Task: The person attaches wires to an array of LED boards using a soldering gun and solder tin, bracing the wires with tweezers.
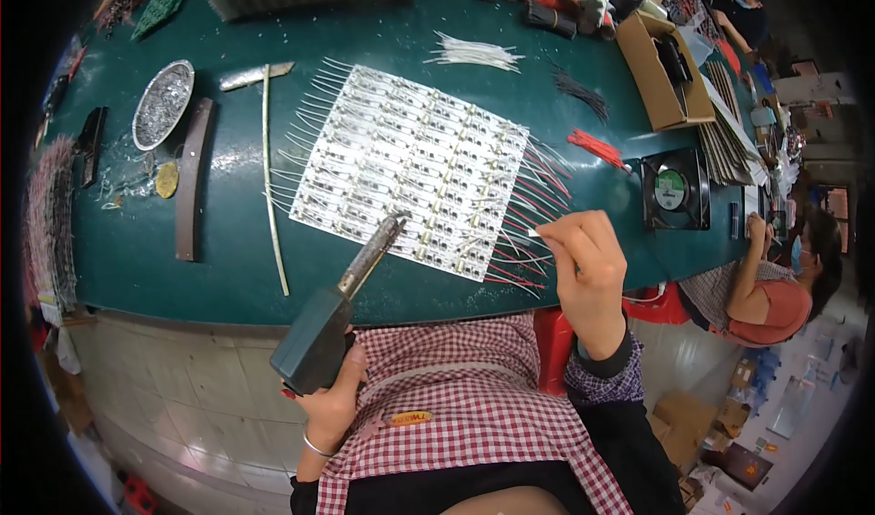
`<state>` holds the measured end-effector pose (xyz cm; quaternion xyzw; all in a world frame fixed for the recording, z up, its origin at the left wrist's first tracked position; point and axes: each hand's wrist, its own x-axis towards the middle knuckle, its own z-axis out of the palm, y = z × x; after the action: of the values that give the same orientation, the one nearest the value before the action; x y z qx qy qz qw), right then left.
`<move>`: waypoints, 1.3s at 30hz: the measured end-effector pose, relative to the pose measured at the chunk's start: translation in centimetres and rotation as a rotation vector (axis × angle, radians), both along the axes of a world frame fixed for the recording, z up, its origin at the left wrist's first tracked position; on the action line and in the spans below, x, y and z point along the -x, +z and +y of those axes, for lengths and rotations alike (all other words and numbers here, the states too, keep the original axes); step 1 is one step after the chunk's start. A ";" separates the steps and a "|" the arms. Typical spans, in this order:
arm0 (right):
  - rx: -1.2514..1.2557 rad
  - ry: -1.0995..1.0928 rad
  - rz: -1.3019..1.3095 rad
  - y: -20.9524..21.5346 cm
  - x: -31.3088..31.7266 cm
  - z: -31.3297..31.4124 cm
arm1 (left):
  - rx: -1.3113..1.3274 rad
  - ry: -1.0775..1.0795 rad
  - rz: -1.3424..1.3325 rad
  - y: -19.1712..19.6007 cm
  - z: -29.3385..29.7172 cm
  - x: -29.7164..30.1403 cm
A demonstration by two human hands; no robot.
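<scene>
My left hand (335, 404) is wrapped round the grip of a soldering gun (314, 337) with a dark boxy body. Its long metal tip rests over, or just above, the lower middle of a white panel of small circuit boards (410, 164). White wires (314, 105) stick out from the panel's left edge; red, white and dark wires (538, 187) fan out from its right edge. Beside those, my right hand (591, 273) is closed in a pinch, with the white end of a thin wire (534, 232) showing at the fingertips.
Loose bundles of white wires (474, 53), black wires (581, 91) and red wires (597, 148) lie beyond the panel. A small fan (674, 190) and an open cardboard box (649, 68) stand right. Left are a foil-like oval dish (164, 105) and a brown bar (195, 182). A co-worker (775, 296) sits right.
</scene>
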<state>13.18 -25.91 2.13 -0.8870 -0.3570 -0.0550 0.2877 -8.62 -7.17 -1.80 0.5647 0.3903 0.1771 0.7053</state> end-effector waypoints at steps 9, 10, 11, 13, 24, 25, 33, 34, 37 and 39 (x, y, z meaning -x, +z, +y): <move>-0.172 0.199 0.011 -4.3 2.3 2.6 | -0.219 -0.197 0.012 -1.4 0.1 1.8; -0.172 0.202 0.016 -4.8 2.3 2.6 | -0.220 -0.230 0.024 -1.3 0.2 2.0; -0.158 0.214 0.005 -5.2 2.2 2.7 | -0.220 -0.263 0.035 -1.2 0.2 2.1; -0.143 0.227 -0.003 -5.5 2.3 2.8 | -0.190 -0.200 0.070 -0.7 -0.3 1.7; -0.147 0.345 -0.027 -5.8 1.7 3.0 | -0.118 -0.118 0.137 0.0 -0.7 1.2; -0.147 0.346 -0.025 -5.9 1.9 2.8 | -0.103 -0.119 0.128 -0.1 -0.6 1.3; -0.109 0.377 -0.031 -6.4 1.9 2.6 | -0.077 -0.100 0.143 0.1 -0.6 1.2; -0.107 0.378 -0.032 -6.4 1.9 2.6 | -0.098 -0.111 0.132 0.0 -0.6 1.2; -0.094 0.373 -0.032 -6.2 1.9 2.6 | -0.126 -0.115 0.111 0.0 -0.5 1.3; -0.079 0.351 -0.034 -6.2 1.9 2.7 | -0.135 -0.107 0.105 0.0 -0.6 1.4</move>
<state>11.24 -23.24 -4.05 -0.7980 -0.5086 -0.0329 0.3217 -9.99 -7.81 -1.76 0.6395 0.3829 0.1352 0.6528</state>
